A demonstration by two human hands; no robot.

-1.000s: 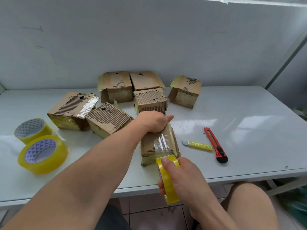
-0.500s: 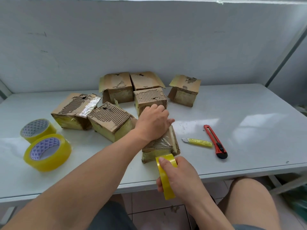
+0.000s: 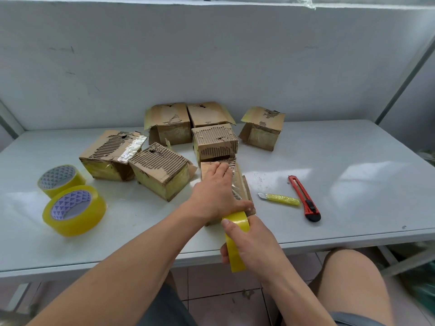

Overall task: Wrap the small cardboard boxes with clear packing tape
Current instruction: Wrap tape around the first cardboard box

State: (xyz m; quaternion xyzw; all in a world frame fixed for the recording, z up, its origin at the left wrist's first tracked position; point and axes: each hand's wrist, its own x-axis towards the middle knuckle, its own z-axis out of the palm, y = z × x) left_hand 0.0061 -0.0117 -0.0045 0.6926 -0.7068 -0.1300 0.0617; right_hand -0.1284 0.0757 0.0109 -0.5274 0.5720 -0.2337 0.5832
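1. At the near middle of the table, the box being taped lies under the left hand, just in front of a ribbed-topped box.
2. The left hand lies palm down on the box top, fingers flat and spread over the clear strip, gripping nothing; the right hand is clenched round the tape roll, held at the box's near end, just off the table edge.
3. To do this step well, I judge the roll should keep the strip taut and straight along the top while the left palm smooths it from far to near, so no creases or bubbles form.
4. The box's long axis appears to run near to far, its near end pointing at the person; the strip follows that line.
5. A red cutter and a yellow blade holder lie to the right, ready for the cut.
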